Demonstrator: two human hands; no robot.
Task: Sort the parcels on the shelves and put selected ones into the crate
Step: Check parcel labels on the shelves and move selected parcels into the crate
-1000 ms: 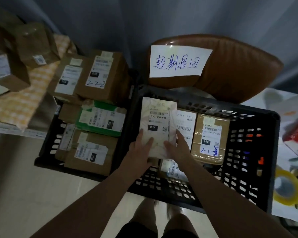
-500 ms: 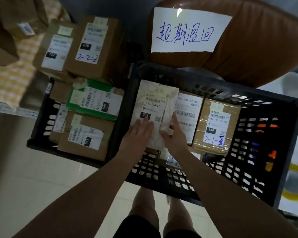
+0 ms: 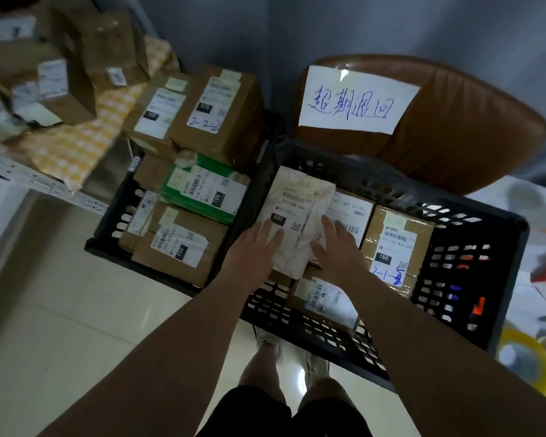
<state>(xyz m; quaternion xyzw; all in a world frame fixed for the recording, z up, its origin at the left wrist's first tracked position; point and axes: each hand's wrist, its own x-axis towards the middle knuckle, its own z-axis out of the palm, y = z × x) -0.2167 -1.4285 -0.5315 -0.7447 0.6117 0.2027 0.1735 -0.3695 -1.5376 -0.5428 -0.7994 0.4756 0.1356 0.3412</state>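
Head view: the pale parcel (image 3: 297, 200) lies tilted at the left end of the black crate (image 3: 473, 216). It overlaps a white-labelled parcel (image 3: 350, 212), which sits beside a brown box (image 3: 394, 244). The left hand (image 3: 249, 250) and right hand (image 3: 338, 250) rest on its near end, fingers (image 3: 273, 230) straight and flat, curled round nothing. A second crate (image 3: 108, 228) of boxes stands just left.

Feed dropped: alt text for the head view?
The left hand and right hand rest flat on a pale parcel labelled 032 in the black crate, beside other parcels. A second crate of boxes stands left; a handwritten sign hangs on the brown chair.
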